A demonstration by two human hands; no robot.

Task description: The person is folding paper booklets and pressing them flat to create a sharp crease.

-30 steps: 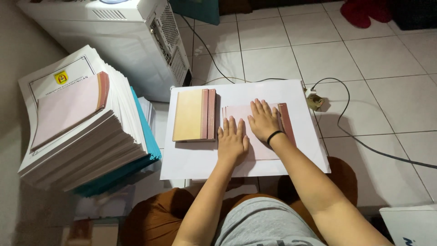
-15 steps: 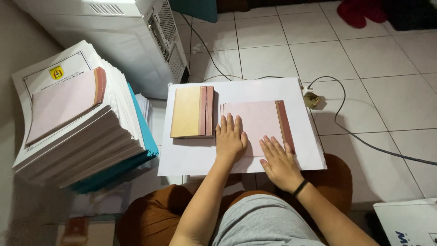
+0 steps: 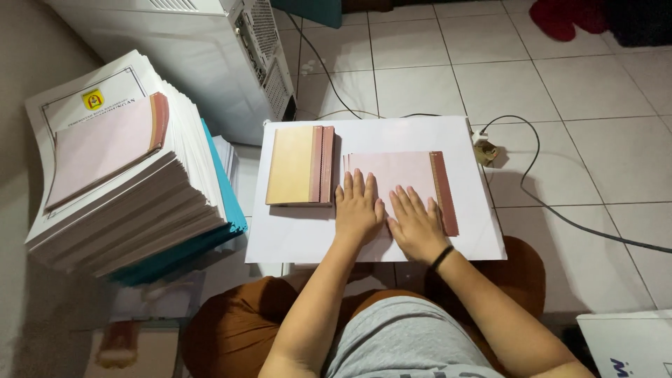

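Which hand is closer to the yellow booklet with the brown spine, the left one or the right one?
The left. The left hand lies flat on the pink sheet, just right of the yellow booklet, almost at its spine. The right hand lies farther right on the same sheet.

The right hand (image 3: pixel 418 225), which a second ago lies far up on the pink booklet (image 3: pixel 399 175) and half a second ago slides down toward its near right corner, now sits flat just beside the left hand (image 3: pixel 358 208), closer to the middle of the cover.
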